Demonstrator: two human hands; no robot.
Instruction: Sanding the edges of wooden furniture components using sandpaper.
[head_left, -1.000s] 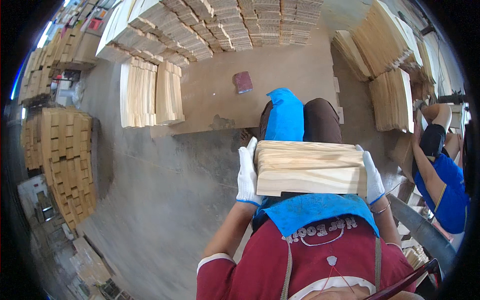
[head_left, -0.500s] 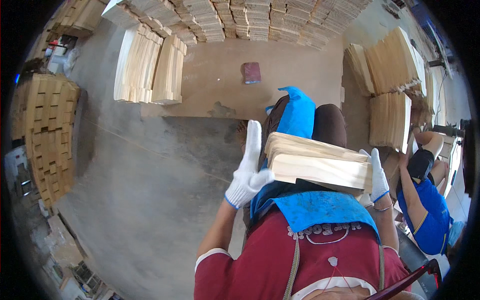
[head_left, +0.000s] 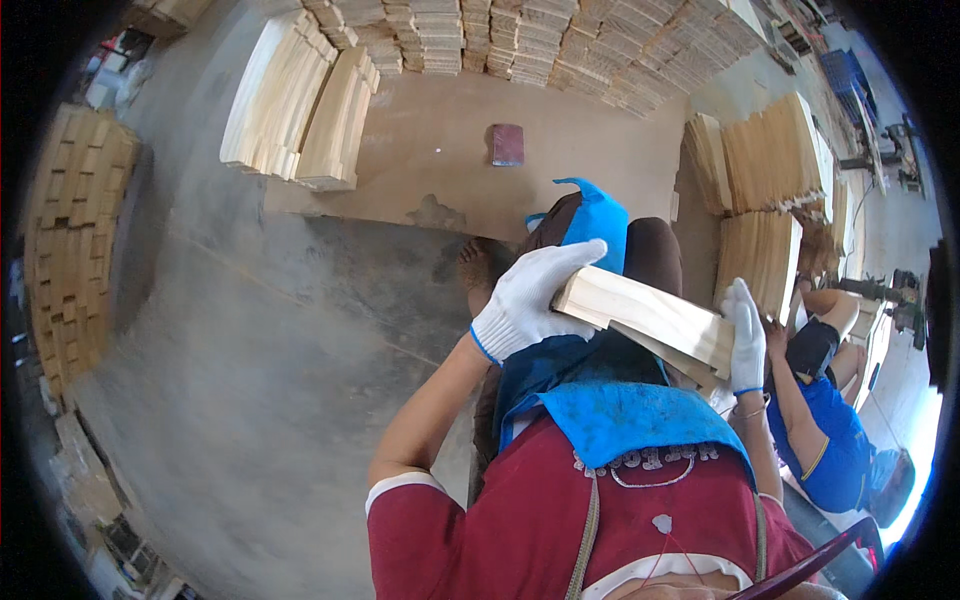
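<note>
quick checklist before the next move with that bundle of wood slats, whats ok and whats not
1. Left hand on the bundle of wood slats: ok, white glove wraps its left end.
2. Right hand on the other end: ok, glove pressed flat against it.
3. Slats aligned: not ok, lower pieces stick out unevenly under the top one.
4. Bundle level: not ok, it tilts down toward the right.
5. Nearby person in blue: not ok, close beside the right hand.
6. Bare spot on the board ahead: ok, only a small dark red block lies there.

Pale matt wooden slats point(head_left: 655, 320), cloth gloves point(head_left: 525, 300)
</note>
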